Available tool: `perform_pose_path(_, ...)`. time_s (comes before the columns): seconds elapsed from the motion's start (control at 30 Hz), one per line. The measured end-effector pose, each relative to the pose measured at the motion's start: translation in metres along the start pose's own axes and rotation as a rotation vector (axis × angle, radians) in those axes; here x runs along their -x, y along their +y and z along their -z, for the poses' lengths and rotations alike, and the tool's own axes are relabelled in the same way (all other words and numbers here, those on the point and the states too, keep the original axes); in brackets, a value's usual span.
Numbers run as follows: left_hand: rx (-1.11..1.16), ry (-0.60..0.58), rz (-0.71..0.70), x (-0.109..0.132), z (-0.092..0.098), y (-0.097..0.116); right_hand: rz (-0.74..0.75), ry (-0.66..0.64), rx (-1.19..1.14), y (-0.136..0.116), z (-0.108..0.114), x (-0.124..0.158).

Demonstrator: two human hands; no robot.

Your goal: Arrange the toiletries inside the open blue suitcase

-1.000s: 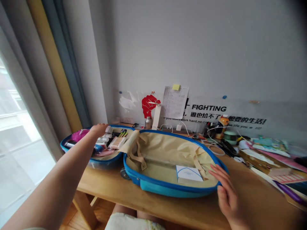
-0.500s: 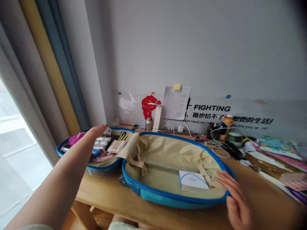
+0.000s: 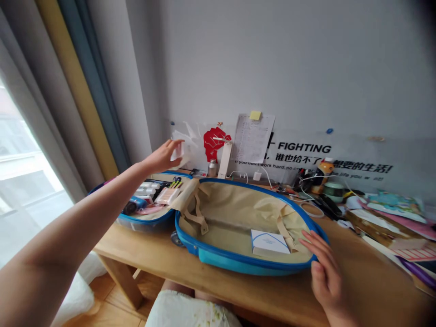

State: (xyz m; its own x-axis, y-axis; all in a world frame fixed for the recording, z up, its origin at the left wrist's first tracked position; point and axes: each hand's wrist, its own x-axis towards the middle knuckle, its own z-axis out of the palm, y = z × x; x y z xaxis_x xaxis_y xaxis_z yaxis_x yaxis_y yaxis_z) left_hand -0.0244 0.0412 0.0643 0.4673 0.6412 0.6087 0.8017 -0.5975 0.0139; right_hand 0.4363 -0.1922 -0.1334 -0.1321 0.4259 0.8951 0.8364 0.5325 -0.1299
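Observation:
An open suitcase lies on the wooden desk, its empty-looking right half (image 3: 235, 265) blue-rimmed with beige lining. A white box with blue lines (image 3: 270, 242) rests inside that half. My left hand (image 3: 165, 156) is raised behind the left half, fingers curved around a pale, see-through container (image 3: 182, 158) whose exact kind is unclear. Below that arm, the left half (image 3: 150, 223) holds a pack of cotton swabs (image 3: 167, 196), white tubes, a blue cylinder (image 3: 136, 204) and other small items. My right hand (image 3: 325, 270) has its fingers stretched over the suitcase's right rim.
Along the wall stand a small metallic bottle (image 3: 212, 168), a white upright strip-like stand (image 3: 225, 160) and a white charger (image 3: 257, 175) with cables. Farther right are an orange bottle (image 3: 323, 175), a green jar (image 3: 334, 192) and piled papers and packets (image 3: 391, 213). A curtain (image 3: 91, 91) hangs left.
My left hand has moved up and right from over the left half, and the pale container is now in it. My right hand stays at the rim. The view has shifted slightly.

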Motion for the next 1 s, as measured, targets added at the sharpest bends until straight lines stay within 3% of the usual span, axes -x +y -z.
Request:
perform_pose_path(0.1, 0.238, 0.000, -0.218, -0.005, 0.000, 0.064, -0.010, 0.008, -0.011, -0.001, -0.001, 0.000)
perform_pose_path(0.2, 0.405, -0.124, -0.402, 0.002, -0.010, 0.122, -0.010, 0.015, -0.017, -0.001, -0.001, 0.000)
perform_pose_path(0.27, 0.459, -0.234, -0.467, 0.010, -0.022, 0.151, -0.005, 0.018, -0.024, -0.001, -0.001, -0.001)
perform_pose_path(0.37, 0.470, -0.389, -0.496, 0.022, -0.042, 0.178, -0.001, 0.026, -0.031, -0.002, -0.001, -0.001)
perform_pose_path(0.57, 0.417, -0.550, -0.466, 0.033, -0.066, 0.195, -0.022, 0.021, -0.033, -0.001, -0.002, 0.000)
perform_pose_path(1.0, 0.210, -0.743, -0.404, 0.038, -0.066, 0.207, -0.010, 0.039, -0.043, -0.002, -0.003, 0.001)
